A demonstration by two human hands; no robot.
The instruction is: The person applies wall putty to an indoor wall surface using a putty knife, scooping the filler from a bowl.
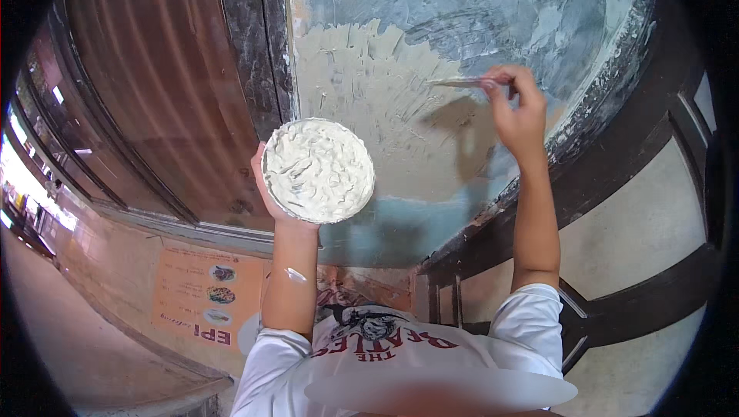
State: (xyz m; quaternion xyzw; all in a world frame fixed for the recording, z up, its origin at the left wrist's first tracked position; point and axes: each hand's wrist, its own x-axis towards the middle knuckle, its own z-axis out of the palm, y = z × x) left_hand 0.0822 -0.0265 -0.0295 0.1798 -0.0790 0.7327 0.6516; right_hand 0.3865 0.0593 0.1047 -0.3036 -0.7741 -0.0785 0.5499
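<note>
My left hand [263, 185] holds up a round tub [372, 184] from beneath, its fingers mostly hidden. Thick white putty [317, 171] with a ridged surface fills it nearly to the rim. At the right, my right hand [519, 109] is closed round a thin, flat putty knife [459, 81], seen almost edge-on. Its tip points left, at the wall [493, 1] or very close to it; contact cannot be made out. A wide beige patch of spread putty [362, 71] covers part of the blue-grey wall below and left of the knife. A white smear marks my left forearm.
A dark wooden frame [258, 40] and a brown corrugated panel [154, 71] stand to the left. Dark framing with pale panels [631, 217] lies at the right. An orange printed poster [196, 294] is at the lower left.
</note>
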